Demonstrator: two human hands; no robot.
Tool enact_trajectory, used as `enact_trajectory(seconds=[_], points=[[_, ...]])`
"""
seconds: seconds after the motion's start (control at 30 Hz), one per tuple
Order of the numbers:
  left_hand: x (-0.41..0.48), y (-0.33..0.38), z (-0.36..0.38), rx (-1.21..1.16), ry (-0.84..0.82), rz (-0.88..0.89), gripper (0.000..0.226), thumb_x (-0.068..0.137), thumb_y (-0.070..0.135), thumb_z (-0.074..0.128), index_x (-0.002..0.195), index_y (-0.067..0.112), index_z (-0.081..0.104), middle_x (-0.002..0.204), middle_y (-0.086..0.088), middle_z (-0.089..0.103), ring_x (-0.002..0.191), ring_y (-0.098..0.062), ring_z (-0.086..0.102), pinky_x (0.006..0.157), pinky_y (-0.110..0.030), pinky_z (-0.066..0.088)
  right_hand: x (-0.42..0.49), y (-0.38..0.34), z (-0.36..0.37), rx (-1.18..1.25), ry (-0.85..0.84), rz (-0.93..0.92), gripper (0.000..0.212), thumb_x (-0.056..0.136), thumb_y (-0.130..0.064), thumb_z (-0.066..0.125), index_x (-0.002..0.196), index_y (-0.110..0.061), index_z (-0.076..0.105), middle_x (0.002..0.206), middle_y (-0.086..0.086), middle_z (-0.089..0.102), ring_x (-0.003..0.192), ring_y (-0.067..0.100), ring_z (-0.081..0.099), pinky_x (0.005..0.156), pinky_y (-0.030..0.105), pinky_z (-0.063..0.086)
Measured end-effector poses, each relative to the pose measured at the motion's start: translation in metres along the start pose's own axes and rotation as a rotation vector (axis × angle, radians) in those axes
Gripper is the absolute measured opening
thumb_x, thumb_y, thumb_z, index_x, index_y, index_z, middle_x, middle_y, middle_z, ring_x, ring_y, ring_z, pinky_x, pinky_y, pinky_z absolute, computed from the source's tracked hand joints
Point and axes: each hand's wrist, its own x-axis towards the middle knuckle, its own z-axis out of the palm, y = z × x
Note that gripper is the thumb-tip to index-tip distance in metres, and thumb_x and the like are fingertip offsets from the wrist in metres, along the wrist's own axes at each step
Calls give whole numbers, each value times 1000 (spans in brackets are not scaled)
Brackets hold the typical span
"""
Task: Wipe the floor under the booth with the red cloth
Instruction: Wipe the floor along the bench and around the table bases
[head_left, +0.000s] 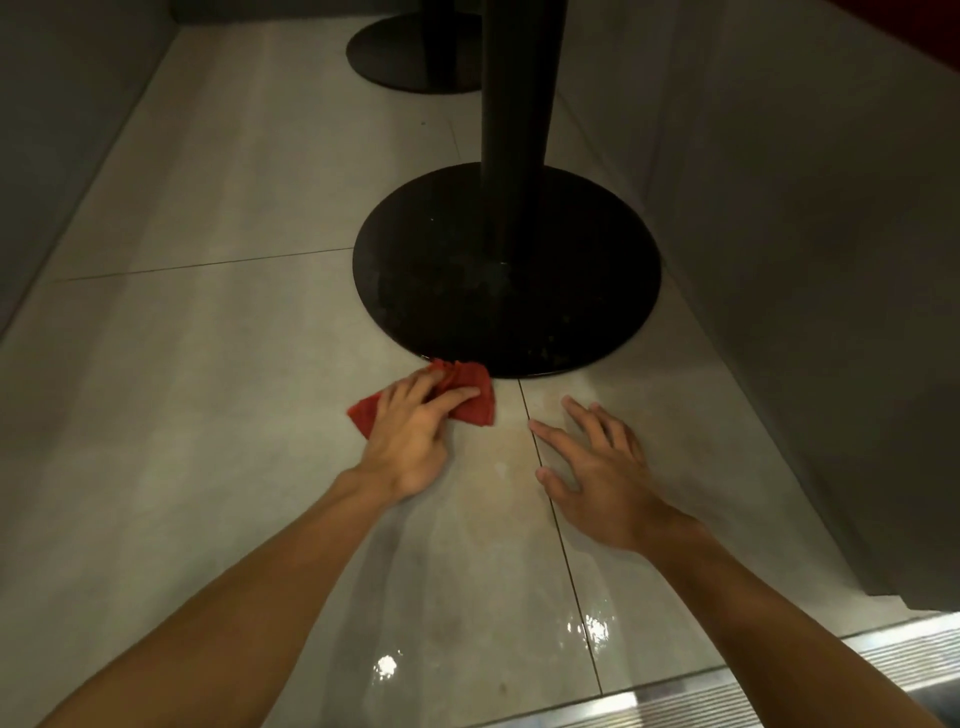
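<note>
Your left hand (410, 431) presses the red cloth (480, 408) to the floor (208, 415) under spread, straight fingers, the black table base (519, 312) just beyond the fingertips, while your right hand (597, 467) rests splayed and empty.

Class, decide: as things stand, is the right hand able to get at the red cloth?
Probably yes: only bare floor lies between the right hand and the red cloth, though the left hand covers much of it.

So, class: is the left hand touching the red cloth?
Touching. The head view shows the left hand lying on the red cloth, fingers spread over it.
</note>
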Motion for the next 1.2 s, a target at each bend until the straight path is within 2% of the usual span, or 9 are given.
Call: enact_trajectory(seconds=[0.23,0.37,0.5,0.67,0.73,0.83,0.97,1.03,1.2], points=[[11,26,2,142,-120,154,63,89,13,53,137,50,37,152,10,28,144,-23,6,113,-50,7,2,0,-1,-2,-1,0,62,89,-59,28,149,-47,21,163,-3,0,148,22,-8,121,42,3],[15,-3,-17,242,-118,170,57,92,18,52,133,56,40,151,15,30,137,-24,13,105,-46,10,2,1,-1,-8,-7,-3,61,90,-59,27,149,-49,19,163,-4,-2,148,22,-9,121,42,1],[20,-34,-45,300,-86,138,53,91,19,56,129,54,47,147,7,35,126,-28,27,102,-45,21,1,2,1,16,0,-19,61,89,-59,26,149,-49,19,163,-4,-2,148,21,-10,121,43,1],[5,-37,-49,238,147,-114,53,87,13,61,134,36,50,134,-4,46,114,-33,46,94,-45,38,1,2,2,6,-5,-16,63,88,-62,20,150,-49,17,163,-4,-4,147,19,-12,121,43,1],[-3,-27,-38,133,147,-270,54,88,12,58,137,30,46,134,-10,48,117,-38,46,97,-49,42,1,2,3,4,0,-17,64,88,-62,18,150,-49,16,163,-4,-5,147,20,-11,121,43,0],[2,-13,-24,66,66,-338,44,95,33,48,139,32,41,144,-12,41,131,-42,34,107,-60,30,3,2,4,-2,-4,-14,60,92,-57,25,150,-48,16,164,-3,-4,148,22,-11,120,43,0],[8,2,-16,111,-85,-230,39,100,41,32,137,50,36,156,-7,20,140,-49,10,111,-68,6,3,1,3,-5,-4,-5,59,92,-57,26,150,-47,18,164,-1,-1,149,25,-8,120,44,1],[5,8,-14,126,-104,-146,42,100,35,36,139,51,34,157,-4,18,142,-46,5,113,-66,5,2,-1,2,-6,-4,4,64,87,-62,18,149,-48,18,164,-1,-1,148,25,-8,120,45,1],[2,5,-10,11,-16,6,42,97,28,48,134,47,45,145,4,41,140,-33,24,114,-60,14,2,-2,3,-24,-11,15,68,82,-63,11,149,-49,14,163,-1,-4,147,23,-11,121,45,0]])
